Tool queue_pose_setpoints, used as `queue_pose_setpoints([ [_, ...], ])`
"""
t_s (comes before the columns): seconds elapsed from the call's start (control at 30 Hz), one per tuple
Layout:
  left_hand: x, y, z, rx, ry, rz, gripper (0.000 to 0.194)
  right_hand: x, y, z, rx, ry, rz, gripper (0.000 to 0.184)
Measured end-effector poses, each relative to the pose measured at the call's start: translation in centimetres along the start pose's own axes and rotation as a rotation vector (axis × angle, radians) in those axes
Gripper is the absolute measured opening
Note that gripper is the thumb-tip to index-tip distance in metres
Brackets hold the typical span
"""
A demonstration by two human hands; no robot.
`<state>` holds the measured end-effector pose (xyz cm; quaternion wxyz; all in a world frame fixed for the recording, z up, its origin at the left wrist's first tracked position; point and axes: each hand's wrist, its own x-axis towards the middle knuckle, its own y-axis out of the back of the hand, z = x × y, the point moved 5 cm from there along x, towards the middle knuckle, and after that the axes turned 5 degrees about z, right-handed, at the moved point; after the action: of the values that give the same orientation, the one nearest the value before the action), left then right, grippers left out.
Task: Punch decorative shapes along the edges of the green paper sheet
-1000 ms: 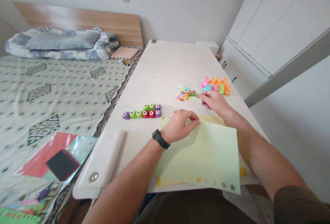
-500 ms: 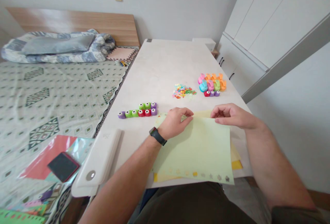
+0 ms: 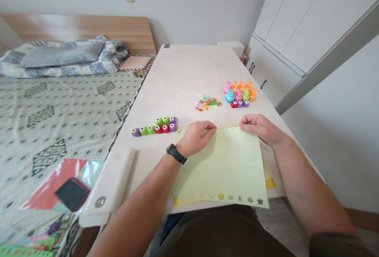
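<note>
A pale green sheet of paper (image 3: 225, 162) lies at the table's near edge, with a row of punched shapes along its near side. My left hand (image 3: 197, 137) pinches its far edge left of the middle. At the far right corner my right hand (image 3: 259, 127) grips the same sheet between thumb and fingers. Yellow paper (image 3: 189, 201) shows beneath it. Left of the sheet stand small craft punches (image 3: 158, 129) in green, red and purple. Beyond my hands lies a pile of colourful paper cutouts (image 3: 207, 102).
Larger craft punches (image 3: 238, 91) cluster at the table's right side. A long white device (image 3: 111, 186) sits at the near left. On the bed (image 3: 79, 122) are a dark phone-like object (image 3: 72, 194) and red sheets in clear plastic (image 3: 56, 182). A wardrobe (image 3: 284, 40) stands on the right.
My right hand has closed on the sheet's far right corner, where its fingers were looser before. The sheet's far edge has shifted slightly away from me. The view has turned a little.
</note>
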<state>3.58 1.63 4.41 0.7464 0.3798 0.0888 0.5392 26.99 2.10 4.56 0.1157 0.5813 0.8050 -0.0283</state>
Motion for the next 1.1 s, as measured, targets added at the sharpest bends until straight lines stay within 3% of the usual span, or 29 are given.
queue_pose_setpoints([
  [0.6,0.0,1.1,0.5,-0.135,0.06,-0.039,0.024,0.7,0.1,0.5,0.051,0.002,0.015,0.024],
  [1.1,-0.1,1.0,-0.1,-0.11,0.091,-0.035,0.026,1.0,0.0,0.5,0.048,0.028,0.019,0.027],
])
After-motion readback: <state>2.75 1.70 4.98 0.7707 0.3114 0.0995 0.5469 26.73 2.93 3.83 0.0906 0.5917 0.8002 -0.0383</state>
